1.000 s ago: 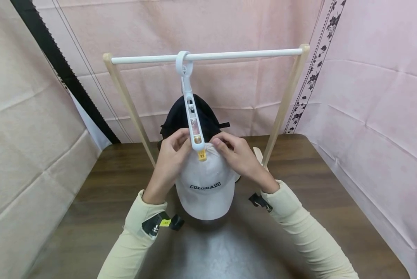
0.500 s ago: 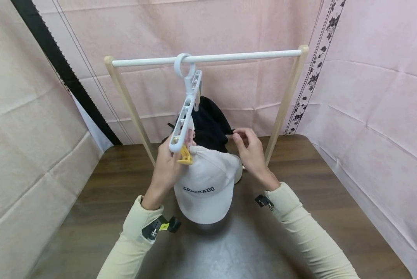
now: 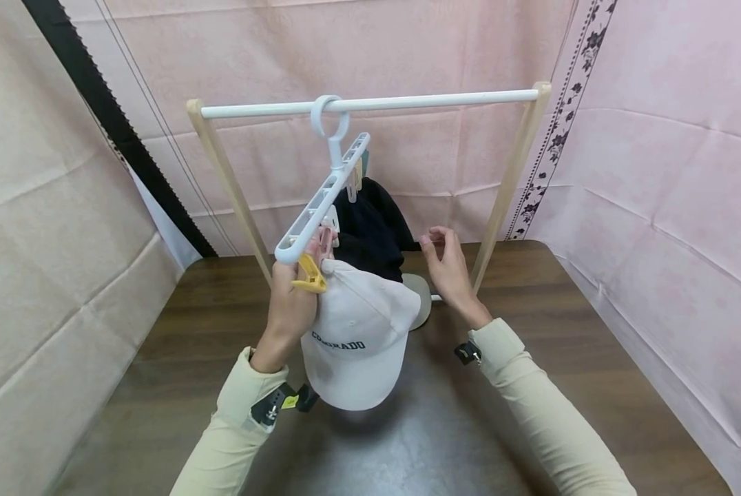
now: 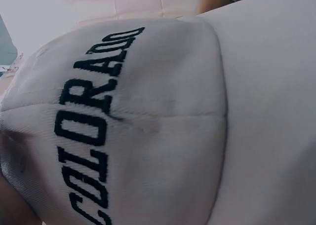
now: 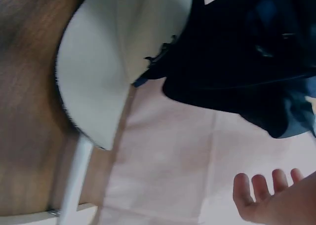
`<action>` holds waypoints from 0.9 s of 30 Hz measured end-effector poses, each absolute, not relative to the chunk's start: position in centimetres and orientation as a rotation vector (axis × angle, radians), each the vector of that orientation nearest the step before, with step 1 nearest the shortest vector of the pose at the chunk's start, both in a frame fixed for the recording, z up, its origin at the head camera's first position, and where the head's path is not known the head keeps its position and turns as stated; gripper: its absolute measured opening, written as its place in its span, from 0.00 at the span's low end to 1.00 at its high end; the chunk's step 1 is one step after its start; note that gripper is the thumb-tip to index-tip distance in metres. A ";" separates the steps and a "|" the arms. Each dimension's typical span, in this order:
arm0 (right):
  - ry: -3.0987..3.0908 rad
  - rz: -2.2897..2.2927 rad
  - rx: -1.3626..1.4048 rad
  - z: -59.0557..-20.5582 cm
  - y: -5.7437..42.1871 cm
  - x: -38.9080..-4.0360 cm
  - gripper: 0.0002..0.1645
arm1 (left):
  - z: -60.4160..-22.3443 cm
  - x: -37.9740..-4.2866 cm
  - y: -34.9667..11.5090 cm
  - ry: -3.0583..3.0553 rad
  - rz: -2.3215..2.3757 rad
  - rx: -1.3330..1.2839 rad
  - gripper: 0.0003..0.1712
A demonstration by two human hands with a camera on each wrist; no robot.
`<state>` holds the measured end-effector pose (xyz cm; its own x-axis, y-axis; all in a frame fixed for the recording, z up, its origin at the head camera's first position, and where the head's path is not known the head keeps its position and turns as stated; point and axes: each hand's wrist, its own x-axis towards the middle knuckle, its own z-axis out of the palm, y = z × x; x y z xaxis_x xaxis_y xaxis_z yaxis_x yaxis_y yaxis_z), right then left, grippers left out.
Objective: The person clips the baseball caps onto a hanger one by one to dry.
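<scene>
A pale blue clip hanger (image 3: 321, 207) hangs by its ring from the rack's rail, its bar slanting toward the lower left. My left hand (image 3: 288, 306) grips around the near end of this hanger, beside a yellow clip (image 3: 310, 274) and a pink clip (image 3: 326, 242); some fingers are hidden. Under these clips hangs a white baseball cap (image 3: 355, 324), its COLORADO lettering close up in the left wrist view. Behind it hangs a black cap (image 3: 377, 227). My right hand (image 3: 451, 272) hovers right of the black cap, fingers loosely bent and holding nothing in the right wrist view.
The rack has a white rail (image 3: 432, 102) and wooden legs (image 3: 509, 186) at both sides. A beige brim (image 5: 94, 67) with a dark edge shows below the black cap. Pink cloth (image 3: 420, 158) hangs behind the brown wooden table (image 3: 178, 372).
The hanger's near end has swung to the left with my left hand, and the white cap has shifted left with it. My right hand has moved off the white cap to the right.
</scene>
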<state>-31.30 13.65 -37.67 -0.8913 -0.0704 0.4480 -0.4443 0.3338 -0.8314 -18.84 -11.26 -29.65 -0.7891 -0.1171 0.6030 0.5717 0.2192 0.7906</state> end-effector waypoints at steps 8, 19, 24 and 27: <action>-2.372 1.615 0.397 -40.2 13.7 -32.9 0.30 | -29.7 -19.0 -11.7 -1.917 -1.611 -0.408 0.23; -2.687 1.435 0.370 -44.1 13.8 -34.6 0.26 | -29.7 -18.7 -12.5 -1.939 -1.530 -0.377 0.23; -2.792 1.364 0.325 -45.1 14.1 -34.6 0.31 | -29.7 -18.8 -13.0 -1.950 -1.519 -0.369 0.21; -2.825 1.298 0.333 -45.4 14.2 -34.4 0.34 | -29.8 -18.9 -13.2 -1.956 -1.528 -0.374 0.20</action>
<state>-34.44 14.22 -45.37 -0.9773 -0.1861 0.1016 -0.1984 0.6328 -0.7485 -18.87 -13.20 -29.76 -0.7668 -0.1495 0.6242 0.5695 0.2902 0.7691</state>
